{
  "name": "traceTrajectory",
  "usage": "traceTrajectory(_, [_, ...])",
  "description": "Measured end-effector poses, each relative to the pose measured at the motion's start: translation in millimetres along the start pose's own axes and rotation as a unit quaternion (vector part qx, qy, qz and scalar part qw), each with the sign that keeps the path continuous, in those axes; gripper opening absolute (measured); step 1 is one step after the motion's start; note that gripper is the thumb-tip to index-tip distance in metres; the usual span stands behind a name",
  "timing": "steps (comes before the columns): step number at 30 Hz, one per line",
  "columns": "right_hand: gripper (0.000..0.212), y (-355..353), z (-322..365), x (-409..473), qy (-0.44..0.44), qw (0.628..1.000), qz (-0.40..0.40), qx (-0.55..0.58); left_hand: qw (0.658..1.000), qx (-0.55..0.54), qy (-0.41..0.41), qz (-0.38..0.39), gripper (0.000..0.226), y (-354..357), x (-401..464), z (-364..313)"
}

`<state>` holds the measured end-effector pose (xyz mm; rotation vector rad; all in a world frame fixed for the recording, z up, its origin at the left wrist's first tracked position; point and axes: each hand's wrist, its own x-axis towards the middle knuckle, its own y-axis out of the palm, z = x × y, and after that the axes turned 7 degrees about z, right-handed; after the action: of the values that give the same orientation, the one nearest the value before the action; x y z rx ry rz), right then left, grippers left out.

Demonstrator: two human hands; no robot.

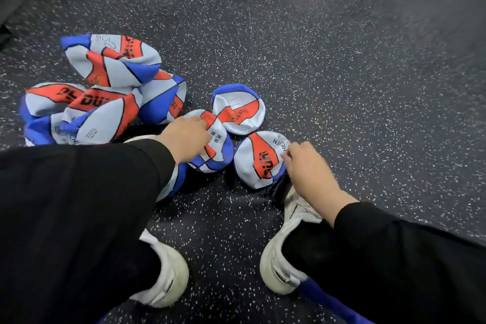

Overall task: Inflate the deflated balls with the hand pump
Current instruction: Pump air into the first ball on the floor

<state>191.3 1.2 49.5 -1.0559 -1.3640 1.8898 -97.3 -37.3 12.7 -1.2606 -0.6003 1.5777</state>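
Left hand (188,138) pressed flat, fingers spread, on a deflated ball (214,144) at centre, apparently pinning it for sorting. Right hand (306,168) at 3 o'clock, fingers curled at the rim of another collapsed ball (259,159), over a dark object (281,189) (possibly the pump; cannot tell). Remaining crumpled balls (105,92) heaped at 10 o'clock on speckled rubber floor (342,87). None inflated yet.

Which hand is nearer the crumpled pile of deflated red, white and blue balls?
Left. The left hand rests on a flattened ball just right of the pile; the right hand is farther right, at another ball.
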Motion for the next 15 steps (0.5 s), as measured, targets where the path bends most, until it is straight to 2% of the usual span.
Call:
traceTrajectory(3, [0.030,-55.6,-3.0,17.8,-0.009,0.997,-0.079,0.002,0.999,-0.037,0.003,0.015,0.017,1.0,-0.5,7.0])
traceTrajectory(5, [0.031,-80.6,-0.2,21.2,-0.027,0.997,-0.061,-0.039,0.997,-0.057,0.005,0.042,0.019,-5.0,3.0,10.2])
traceTrajectory(6, [0.031,-80.1,-0.2,19.8,-0.024,0.997,-0.054,-0.053,0.996,-0.072,0.000,0.052,0.021,-8.2,3.6,11.7])
traceTrajectory(9, [0.028,-48.8,-1.5,6.0,0.008,0.993,-0.119,-0.025,0.993,-0.095,-0.028,0.062,0.021,-11.3,4.5,12.9])
traceTrajectory(12, [0.016,-1.0,-3.0,-5.9,0.056,0.993,-0.100,-0.018,0.992,-0.108,-0.022,0.056,0.020,-10.5,2.4,9.9])
traceTrajectory(15, [0.027,40.3,-4.9,-0.8,0.009,0.999,-0.014,-0.043,0.992,-0.100,-0.033,0.067,0.016,-13.0,-1.4,7.6])
